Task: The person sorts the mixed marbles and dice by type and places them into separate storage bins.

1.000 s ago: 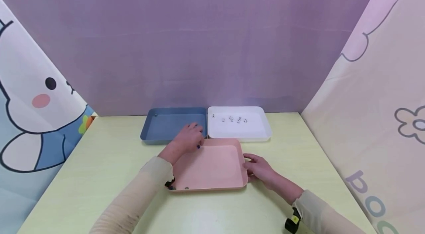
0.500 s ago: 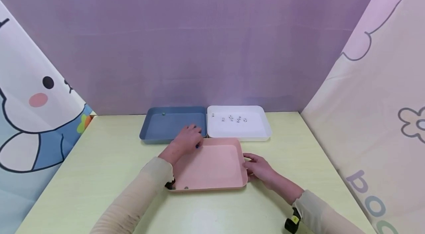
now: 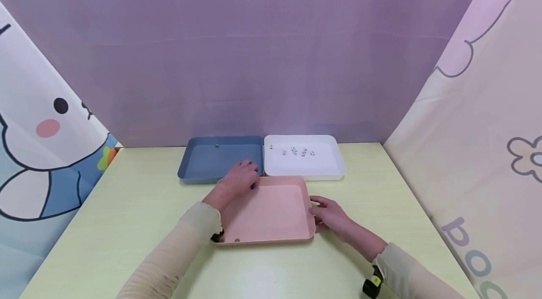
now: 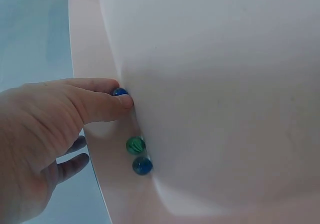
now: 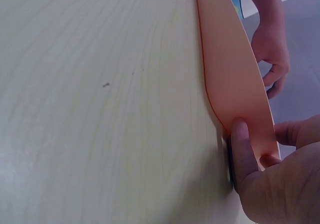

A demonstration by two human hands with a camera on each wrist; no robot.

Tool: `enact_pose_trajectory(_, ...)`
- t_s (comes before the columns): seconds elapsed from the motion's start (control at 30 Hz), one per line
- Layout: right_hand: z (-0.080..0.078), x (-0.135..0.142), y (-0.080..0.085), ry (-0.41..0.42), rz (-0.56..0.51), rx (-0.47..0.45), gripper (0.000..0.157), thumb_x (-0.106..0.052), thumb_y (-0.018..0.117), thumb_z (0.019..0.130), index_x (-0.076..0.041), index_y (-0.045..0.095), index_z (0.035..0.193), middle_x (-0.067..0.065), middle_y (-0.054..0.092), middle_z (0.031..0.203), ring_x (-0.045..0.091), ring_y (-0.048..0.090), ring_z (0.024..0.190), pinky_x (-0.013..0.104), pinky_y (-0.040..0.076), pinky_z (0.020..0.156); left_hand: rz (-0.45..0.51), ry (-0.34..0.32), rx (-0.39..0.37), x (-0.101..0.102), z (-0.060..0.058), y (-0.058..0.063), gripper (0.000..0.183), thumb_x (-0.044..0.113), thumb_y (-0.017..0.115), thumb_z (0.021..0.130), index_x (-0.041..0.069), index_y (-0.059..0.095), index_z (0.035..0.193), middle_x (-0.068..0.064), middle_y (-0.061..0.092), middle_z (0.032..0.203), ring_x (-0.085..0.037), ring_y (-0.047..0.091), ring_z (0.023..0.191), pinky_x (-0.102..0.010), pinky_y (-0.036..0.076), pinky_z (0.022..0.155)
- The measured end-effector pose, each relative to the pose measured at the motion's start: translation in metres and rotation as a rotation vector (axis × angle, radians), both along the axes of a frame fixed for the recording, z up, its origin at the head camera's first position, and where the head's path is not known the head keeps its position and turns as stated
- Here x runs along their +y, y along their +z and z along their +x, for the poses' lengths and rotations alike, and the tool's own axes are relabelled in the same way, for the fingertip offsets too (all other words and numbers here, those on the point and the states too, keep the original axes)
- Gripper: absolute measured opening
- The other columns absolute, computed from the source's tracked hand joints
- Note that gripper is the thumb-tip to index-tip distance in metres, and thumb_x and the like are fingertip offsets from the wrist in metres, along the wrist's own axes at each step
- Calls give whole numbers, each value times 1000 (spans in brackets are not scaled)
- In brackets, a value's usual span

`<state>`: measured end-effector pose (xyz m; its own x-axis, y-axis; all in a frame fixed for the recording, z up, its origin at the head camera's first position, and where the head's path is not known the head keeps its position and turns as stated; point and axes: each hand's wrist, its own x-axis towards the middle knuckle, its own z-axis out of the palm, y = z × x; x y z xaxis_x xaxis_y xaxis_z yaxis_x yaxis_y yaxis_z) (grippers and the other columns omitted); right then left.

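My left hand (image 3: 239, 179) pinches a blue marble (image 4: 119, 91) between thumb and finger, inside the far wall of the pink tray (image 3: 275, 214); a green marble (image 4: 135, 145) and a dark blue marble (image 4: 142, 165) sit near it along that wall. My right hand (image 3: 333, 219) grips the pink tray's right edge. At far right, a white tray (image 3: 323, 167) bears dark marks too small to read. The right panel (image 3: 470, 162) shows "b", "o" and a cut-off letter.

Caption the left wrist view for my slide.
Left hand pinches a round blue glass marble inside a rectangular pink tray.
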<state>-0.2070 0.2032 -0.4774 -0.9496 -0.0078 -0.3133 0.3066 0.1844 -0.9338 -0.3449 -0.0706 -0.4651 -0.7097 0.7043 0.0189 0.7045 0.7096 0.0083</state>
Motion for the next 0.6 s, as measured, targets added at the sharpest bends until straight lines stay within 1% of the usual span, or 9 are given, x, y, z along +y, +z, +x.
enact_pose_trajectory(0.07,0,0,0,-3,-1,2,51,-4,55,92,3,44,141,18,64,101,26,67,77,38,57,63,2,-8,2,1,-1,-1,32,3,61,91,20,66,64,3,52,92,-25,44,105,-46,39,89)
enact_pose_trajectory(0.17,1,0,0,-2,-4,2,51,-5,55,92,3,44,141,17,64,101,26,67,77,37,57,63,-1,-16,8,2,-1,-2,30,5,63,90,22,66,66,4,52,91,-24,45,106,-46,39,90)
enact_pose_trajectory(0.27,1,0,0,-5,-5,1,51,-5,56,92,3,45,141,17,65,101,26,67,76,37,56,62,12,-24,13,2,-1,-2,23,9,67,90,25,71,75,4,55,95,-24,46,110,-46,40,92)
enact_pose_trajectory(0.37,3,1,1,-9,1,0,50,-5,56,92,3,45,141,17,65,101,26,66,75,37,56,62,58,-42,-3,1,0,1,12,14,71,90,25,76,89,1,59,107,-26,45,115,-48,41,95)
enact_pose_trajectory(0.43,3,0,3,-11,4,1,50,-5,56,92,3,45,141,18,65,101,26,66,75,37,56,61,101,-52,-28,0,1,3,12,16,73,88,23,78,97,-1,60,115,-26,45,117,-47,41,97)
enact_pose_trajectory(0.5,4,0,4,-8,7,2,50,-4,56,92,3,45,140,18,65,101,26,66,75,37,56,62,144,-58,-60,-1,2,7,14,17,75,87,21,78,100,-2,60,119,-25,46,118,-44,41,99)
enact_pose_trajectory(0.6,4,-1,4,-3,-1,5,50,-4,56,92,3,44,141,18,65,100,26,66,75,36,56,62,217,-50,-107,-4,3,13,13,16,75,86,18,78,99,-2,60,121,-25,46,118,-41,39,103)
